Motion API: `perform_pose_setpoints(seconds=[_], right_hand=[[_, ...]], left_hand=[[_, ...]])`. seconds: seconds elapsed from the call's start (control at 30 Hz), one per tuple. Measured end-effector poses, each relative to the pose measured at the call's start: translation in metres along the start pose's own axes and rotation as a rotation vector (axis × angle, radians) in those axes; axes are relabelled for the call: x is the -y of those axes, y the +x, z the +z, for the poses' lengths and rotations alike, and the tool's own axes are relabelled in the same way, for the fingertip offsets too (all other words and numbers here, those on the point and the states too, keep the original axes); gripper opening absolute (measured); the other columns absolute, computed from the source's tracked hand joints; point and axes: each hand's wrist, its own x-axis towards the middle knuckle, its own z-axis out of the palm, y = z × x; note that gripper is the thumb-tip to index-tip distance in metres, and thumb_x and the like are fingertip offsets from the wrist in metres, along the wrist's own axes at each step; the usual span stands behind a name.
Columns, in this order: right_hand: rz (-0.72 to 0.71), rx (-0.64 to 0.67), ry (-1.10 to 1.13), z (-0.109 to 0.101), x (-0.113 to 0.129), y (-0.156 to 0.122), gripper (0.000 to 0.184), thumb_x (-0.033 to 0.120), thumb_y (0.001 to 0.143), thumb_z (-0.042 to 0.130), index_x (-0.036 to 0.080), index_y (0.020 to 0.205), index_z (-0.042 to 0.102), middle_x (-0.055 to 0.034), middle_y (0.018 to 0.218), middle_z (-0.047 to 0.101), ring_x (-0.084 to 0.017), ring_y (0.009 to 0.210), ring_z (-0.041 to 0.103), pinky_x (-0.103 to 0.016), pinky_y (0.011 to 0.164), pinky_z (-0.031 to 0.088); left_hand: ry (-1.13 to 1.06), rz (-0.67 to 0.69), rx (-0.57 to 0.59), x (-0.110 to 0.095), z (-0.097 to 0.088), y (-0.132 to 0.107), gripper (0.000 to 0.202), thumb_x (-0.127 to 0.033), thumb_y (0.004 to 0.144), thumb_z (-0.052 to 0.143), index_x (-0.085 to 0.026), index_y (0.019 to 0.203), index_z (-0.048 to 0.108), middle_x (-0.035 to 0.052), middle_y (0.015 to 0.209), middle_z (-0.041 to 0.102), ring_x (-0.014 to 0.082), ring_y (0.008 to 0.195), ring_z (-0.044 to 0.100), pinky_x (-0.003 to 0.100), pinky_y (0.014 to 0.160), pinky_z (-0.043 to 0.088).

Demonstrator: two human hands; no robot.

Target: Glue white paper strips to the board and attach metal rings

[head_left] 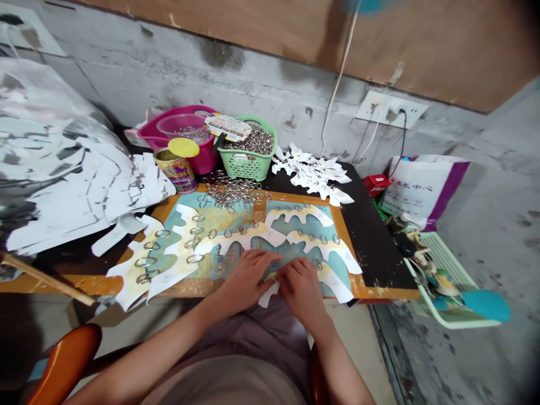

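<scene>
**Left hand and right hand clenched on a paper strip**

Both hands are closed at the near edge of the board, their fingertips close together on the white strip; the exact contact is partly hidden. The strip's long axis runs roughly left to right along that edge, sloping slightly toward the near side as it extends right from the grip. The right hand is nearer that free run, and a steel ring sits just beyond its knuckles. A small paper tab hangs out near the hands.
</scene>
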Motion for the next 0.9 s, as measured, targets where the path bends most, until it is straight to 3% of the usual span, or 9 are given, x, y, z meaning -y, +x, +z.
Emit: perform_pose_setpoints(seconds=[0.1, 0.23, 0.37, 0.47, 0.57, 0.63, 0.8, 0.9], right_hand=[[-0.031, 0.014, -0.124, 0.001, 0.002, 0.0, 0.01, 0.012, 0.09, 0.057, 0.018, 0.084, 0.062, -0.0065, 0.085, 0.062, -0.026, 0.089, 0.05, -0.039, 0.076, 0.037], [-0.074, -0.023, -0.184, 0.003, 0.007, -0.007, 0.013, 0.014, 0.091, 0.053, 0.018, 0.082, 0.06, -0.0068, 0.081, 0.06, -0.026, 0.086, 0.05, -0.04, 0.074, 0.035], [-0.061, -0.037, -0.045, 0.0, 0.008, -0.016, 0.015, 0.014, 0.094, 0.051, 0.019, 0.084, 0.06, -0.0059, 0.084, 0.062, -0.025, 0.089, 0.051, -0.039, 0.079, 0.036], [-0.058, -0.034, 0.087, -0.01, 0.001, -0.017, 0.013, 0.012, 0.093, 0.052, 0.02, 0.097, 0.062, -0.0059, 0.095, 0.065, -0.025, 0.094, 0.052, -0.039, 0.083, 0.038], [-0.07, -0.012, 0.052, -0.018, -0.006, -0.012, 0.03, 0.007, 0.09, 0.051, 0.022, 0.112, 0.063, -0.0069, 0.104, 0.065, -0.026, 0.099, 0.051, -0.041, 0.083, 0.038], [-0.112, 0.043, 0.001, -0.02, -0.009, -0.006, 0.033, 0.005, 0.089, 0.052, 0.023, 0.113, 0.066, -0.0064, 0.103, 0.066, -0.027, 0.099, 0.05, -0.041, 0.083, 0.037], [-0.183, 0.148, -0.007, -0.019, -0.012, 0.006, 0.027, 0.006, 0.089, 0.056, 0.025, 0.103, 0.07, -0.0045, 0.098, 0.067, -0.025, 0.099, 0.05, -0.04, 0.08, 0.036], [-0.189, 0.169, 0.014, -0.021, -0.013, 0.01, 0.021, 0.011, 0.092, 0.057, 0.023, 0.103, 0.07, -0.0055, 0.099, 0.066, -0.025, 0.098, 0.05, -0.04, 0.081, 0.037]], left_hand=[[-0.011, 0.106, 0.067, 0.011, 0.002, 0.012, 0.03, -0.014, 0.082, 0.06, -0.022, 0.111, 0.058, 0.0055, 0.107, 0.072, 0.026, 0.108, 0.06, 0.044, 0.103, 0.037], [-0.012, 0.078, 0.072, 0.016, 0.003, 0.013, 0.036, -0.015, 0.08, 0.063, -0.022, 0.115, 0.059, 0.0048, 0.104, 0.073, 0.0262, 0.11, 0.059, 0.048, 0.109, 0.03], [0.016, 0.102, 0.095, 0.017, 0.003, 0.01, 0.021, -0.015, 0.084, 0.062, -0.026, 0.1, 0.07, 0.0036, 0.105, 0.074, 0.0278, 0.119, 0.055, 0.052, 0.111, 0.025], [0.077, 0.169, 0.102, 0.018, 0.004, 0.007, 0.018, -0.016, 0.09, 0.058, -0.028, 0.089, 0.072, 0.0015, 0.107, 0.075, 0.028, 0.122, 0.053, 0.054, 0.112, 0.02], [0.194, 0.248, 0.052, 0.018, 0.005, 0.003, 0.019, -0.02, 0.094, 0.055, -0.028, 0.09, 0.072, 0.0027, 0.12, 0.071, 0.0285, 0.121, 0.052, 0.055, 0.11, 0.021], [0.26, 0.278, 0.028, 0.017, 0.006, 0.001, 0.021, -0.02, 0.096, 0.054, -0.027, 0.09, 0.073, 0.0046, 0.122, 0.069, 0.0283, 0.119, 0.052, 0.055, 0.11, 0.022], [0.183, 0.289, 0.037, 0.013, 0.005, -0.002, 0.024, -0.016, 0.096, 0.051, -0.026, 0.088, 0.072, 0.0043, 0.103, 0.072, 0.0258, 0.109, 0.054, 0.054, 0.11, 0.023], [0.164, 0.272, 0.007, 0.012, 0.004, -0.003, 0.025, -0.016, 0.095, 0.052, -0.023, 0.082, 0.072, 0.0071, 0.104, 0.07, 0.0258, 0.104, 0.054, 0.053, 0.106, 0.029]])
